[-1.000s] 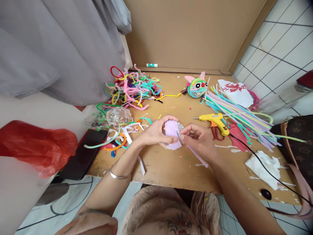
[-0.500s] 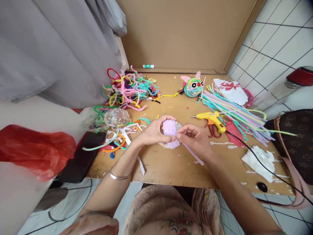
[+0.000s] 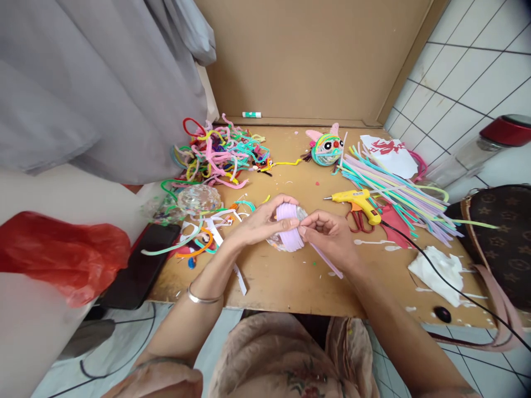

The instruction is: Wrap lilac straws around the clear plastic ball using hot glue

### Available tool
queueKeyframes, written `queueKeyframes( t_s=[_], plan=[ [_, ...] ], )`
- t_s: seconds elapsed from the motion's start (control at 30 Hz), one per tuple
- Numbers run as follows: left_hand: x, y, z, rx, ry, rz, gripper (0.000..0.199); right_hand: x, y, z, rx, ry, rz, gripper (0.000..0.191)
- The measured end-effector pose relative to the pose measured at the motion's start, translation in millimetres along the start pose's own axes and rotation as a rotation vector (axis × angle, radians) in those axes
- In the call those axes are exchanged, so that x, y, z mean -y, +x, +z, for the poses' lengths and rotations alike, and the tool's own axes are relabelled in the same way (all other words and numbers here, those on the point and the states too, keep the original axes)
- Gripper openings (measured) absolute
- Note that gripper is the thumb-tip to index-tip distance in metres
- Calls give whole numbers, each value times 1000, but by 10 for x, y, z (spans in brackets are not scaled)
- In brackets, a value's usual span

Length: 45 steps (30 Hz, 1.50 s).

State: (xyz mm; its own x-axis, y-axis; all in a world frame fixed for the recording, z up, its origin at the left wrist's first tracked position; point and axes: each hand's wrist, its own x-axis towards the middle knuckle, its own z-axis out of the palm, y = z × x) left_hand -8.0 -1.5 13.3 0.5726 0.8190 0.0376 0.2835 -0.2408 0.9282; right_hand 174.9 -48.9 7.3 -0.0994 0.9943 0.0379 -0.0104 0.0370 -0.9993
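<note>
A clear ball (image 3: 274, 241) is partly wrapped in rows of lilac pipe cleaner (image 3: 290, 239). My left hand (image 3: 263, 220) holds it from the left, fingers behind and thumb laid across the lilac rows. At the ball's right side, my right hand (image 3: 329, 235) pinches a lilac pipe cleaner; its loose end (image 3: 329, 262) sticks out below the hand toward the lower right. The fingertips of both hands are close together at the ball. A yellow glue gun (image 3: 357, 202) lies to the right, behind my right hand.
Tangled pipe cleaners (image 3: 219, 152) lie back left, near another clear ball (image 3: 199, 199). A decorated ball (image 3: 327, 149) with pink ears stands at the back. Straight pipe cleaners (image 3: 398, 188), a white tissue (image 3: 437, 273) and a black cord (image 3: 440, 276) are at right.
My left thumb has moved up slightly across the lilac rows, toward my right fingertips. The ball stays in about the same place between my hands.
</note>
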Motion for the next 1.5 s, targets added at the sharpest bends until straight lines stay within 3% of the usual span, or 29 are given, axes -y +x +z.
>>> queueKeyframes(
  t_s=[0.53, 1.5],
  plan=[
    [-31, 6, 59, -43, 16, -7, 38, -17, -31, -1, -7, -43, -30, 18],
    [-73, -4, 72, -79, 49, -2, 41, -12, -67, -39, 14, -133, -74, 13]
  ],
)
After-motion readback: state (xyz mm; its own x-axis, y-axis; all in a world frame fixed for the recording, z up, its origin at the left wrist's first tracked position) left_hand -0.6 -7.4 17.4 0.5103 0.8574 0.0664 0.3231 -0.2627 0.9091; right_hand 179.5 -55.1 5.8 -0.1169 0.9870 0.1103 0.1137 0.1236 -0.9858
